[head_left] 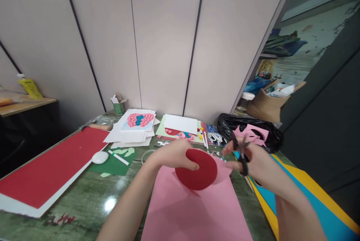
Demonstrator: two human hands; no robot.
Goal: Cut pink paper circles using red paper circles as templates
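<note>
My left hand grips a red paper circle by its upper left edge, thumb lying across its face. Just behind the circle, a piece of pink paper sticks out to its right. Below both lies a large pink sheet on the table. To the right, my right hand has black-handled scissors hooked on its fingers, the blades turned up and away from the paper. Its thumb and fingertips are spread, somewhat smeared by motion.
A long red sheet covers the left side. A white mouse and green paper are nearer. Behind stand papers with a pink-and-blue heart. At right are a black bag with pink scraps and blue sheets.
</note>
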